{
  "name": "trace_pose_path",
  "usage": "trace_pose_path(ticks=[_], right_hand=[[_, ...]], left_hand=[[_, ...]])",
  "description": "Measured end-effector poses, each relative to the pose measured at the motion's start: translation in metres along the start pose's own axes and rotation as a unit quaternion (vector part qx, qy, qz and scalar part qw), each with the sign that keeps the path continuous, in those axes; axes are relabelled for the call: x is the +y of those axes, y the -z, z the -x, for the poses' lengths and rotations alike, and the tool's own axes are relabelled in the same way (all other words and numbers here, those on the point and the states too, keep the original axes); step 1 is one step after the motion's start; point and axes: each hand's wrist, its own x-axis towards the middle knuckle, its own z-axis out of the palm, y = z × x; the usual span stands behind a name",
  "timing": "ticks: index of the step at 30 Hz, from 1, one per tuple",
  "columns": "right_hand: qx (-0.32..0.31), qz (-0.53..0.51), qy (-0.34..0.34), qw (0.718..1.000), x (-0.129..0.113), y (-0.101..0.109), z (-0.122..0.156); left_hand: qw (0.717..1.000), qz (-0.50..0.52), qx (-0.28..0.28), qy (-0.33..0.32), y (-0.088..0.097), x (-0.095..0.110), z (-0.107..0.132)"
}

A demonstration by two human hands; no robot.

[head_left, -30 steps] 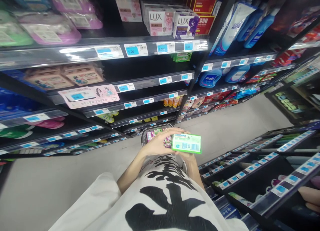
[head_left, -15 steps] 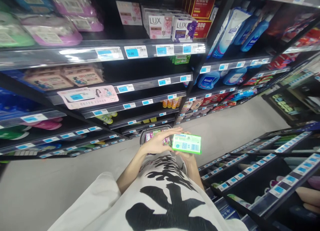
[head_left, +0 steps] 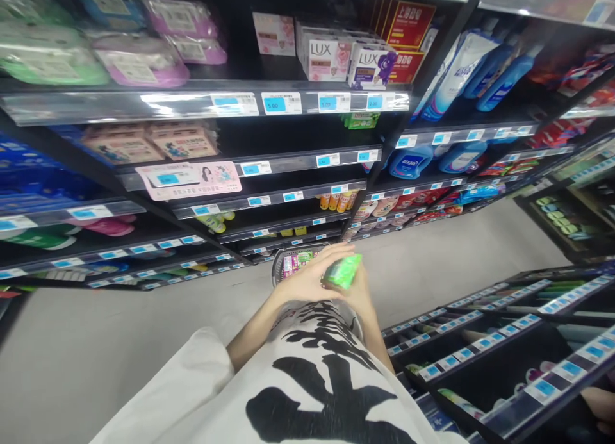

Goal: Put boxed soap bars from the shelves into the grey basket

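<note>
Head view looks down an aisle between dark shelves (head_left: 288, 101) with blue price tags, over a pale floor (head_left: 456, 252). At the bottom, a white shirt with black print (head_left: 312, 393) fills the middle, and both bare forearms run forward from it and meet in front of the chest.

The hands are together over a wire basket (head_left: 287, 266), which stands on the floor just beyond them. The left hand (head_left: 310, 279) reaches in from the left with its fingers curled over the top of a green pack (head_left: 342, 271). The right hand (head_left: 359, 293) is closed under and behind the same pack.

The pack is tilted nearly edge-on and blurred, so its print cannot be read. The hands cover most of the basket, and only bits of coloured packets show inside it. The right hand's fingertips are hidden behind the pack. Boxes of soap (head_left: 331, 56) sit on the upper shelf.
</note>
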Motion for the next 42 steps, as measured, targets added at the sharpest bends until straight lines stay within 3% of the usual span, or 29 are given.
trace_pose_path(ticks=[2,4,9,15,21,27,31,34,37,42], right_hand=[[0.023,0.13,0.057,0.99,-0.001,0.002,-0.005],[0.027,0.193,0.084,0.977,0.001,0.006,-0.006],[0.096,0.141,0.15,0.974,-0.001,0.015,-0.002],[0.137,0.106,0.248,0.953,-0.008,0.012,-0.005],[0.145,0.112,0.283,0.941,0.001,0.012,-0.008],[0.092,0.117,0.297,0.943,0.01,0.006,-0.011],[0.111,0.101,0.241,0.959,0.019,-0.003,-0.011],[0.136,0.075,0.175,0.972,0.027,-0.006,-0.006],[0.186,0.052,0.116,0.974,0.039,-0.004,0.003],[0.217,0.01,0.028,0.976,0.071,0.006,0.026]], left_hand=[[1.0,-0.008,0.006,0.023,0.003,-0.009,0.004],[0.999,-0.02,0.015,0.04,0.008,-0.018,0.009],[0.994,-0.031,0.056,0.094,0.023,-0.028,0.02],[0.989,0.024,0.081,0.12,0.023,-0.034,0.023],[0.95,0.242,0.052,0.192,0.023,-0.05,0.029],[0.935,0.244,0.077,0.248,0.012,-0.068,0.03],[0.918,0.249,0.102,0.291,0.01,-0.078,0.026],[0.912,0.258,0.085,0.307,0.025,-0.084,0.009],[0.916,0.24,0.079,0.311,0.058,-0.089,-0.024],[0.939,0.162,0.188,0.237,0.119,-0.101,-0.106]])
